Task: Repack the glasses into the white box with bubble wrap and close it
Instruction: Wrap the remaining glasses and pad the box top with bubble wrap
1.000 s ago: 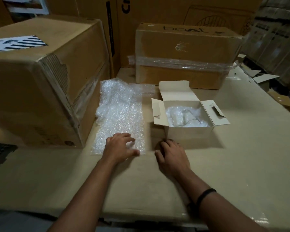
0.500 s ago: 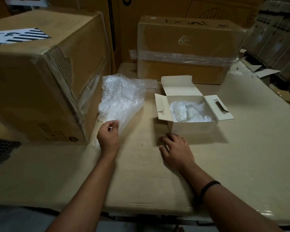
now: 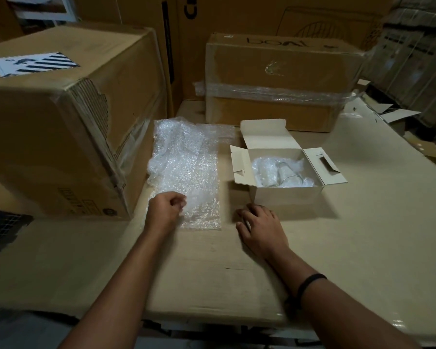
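Cardboard covers the worktop point(image 3: 363, 248), with two brown cartons point(image 3: 61, 127) at upper left and top centre. One white box point(image 3: 287, 197) stands right of centre with its flaps open and its long axis across the frame. Inside it one glass point(image 3: 286, 173) shows, tipped over in wrap. One bubble wrap point(image 3: 186, 170) sheet lies left of the box, its long axis running up the frame. The left hand point(image 3: 165, 210) has its fingers curled, pinching the sheet's near end. The right hand point(image 3: 261, 229) lies flat with loose fingers, just below the box.
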### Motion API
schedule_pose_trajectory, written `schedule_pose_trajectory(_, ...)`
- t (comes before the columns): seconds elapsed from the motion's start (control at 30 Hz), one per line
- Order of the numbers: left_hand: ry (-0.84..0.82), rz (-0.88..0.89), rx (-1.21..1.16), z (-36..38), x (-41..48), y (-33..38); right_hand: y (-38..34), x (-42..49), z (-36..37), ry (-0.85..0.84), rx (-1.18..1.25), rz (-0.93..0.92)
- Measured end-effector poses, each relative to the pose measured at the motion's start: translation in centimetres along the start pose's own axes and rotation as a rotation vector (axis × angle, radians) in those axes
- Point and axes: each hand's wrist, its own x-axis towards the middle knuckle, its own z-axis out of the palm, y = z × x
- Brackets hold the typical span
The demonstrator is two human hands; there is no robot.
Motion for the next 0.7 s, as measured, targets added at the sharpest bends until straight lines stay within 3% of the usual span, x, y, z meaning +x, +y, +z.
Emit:
schedule_pose_trajectory(0.07,0.161,0.021,-0.173,0.0,-0.1,0.3,-0.1,0.0,0.0,0.005,0.007,0.003)
schedule_pose_trajectory(0.17,0.294,0.164,-0.197,0.6,-1.7,1.9,0.0,0.0,0.0,0.002,0.009,0.0)
schedule_pose_trajectory(0.33,0.141,0.506,0.068,3.3,-7.2,2.1,0.3,0.3,0.1,-0.03,0.05,0.022)
schedule_pose_trajectory(0.47,0.14,0.513,0.157,3.7,-9.0,0.7,0.3,0.2,-0.5,-0.007,0.14,0.03)
schedule_pose_trajectory(0.53,0.105,0.556,0.199,3.7,-9.5,0.4,0.4,0.2,-0.6,-0.027,0.272,0.088)
schedule_pose_trajectory(0.63,0.062,0.652,0.25,4.1,-10.5,0.1,0.1,0.6,-1.4,-0.136,0.75,0.331)
schedule_pose_trajectory(0.7,0.037,0.651,0.241,4.8,-11.3,0.1,-1.1,1.1,-2.8,-0.233,0.917,0.376)
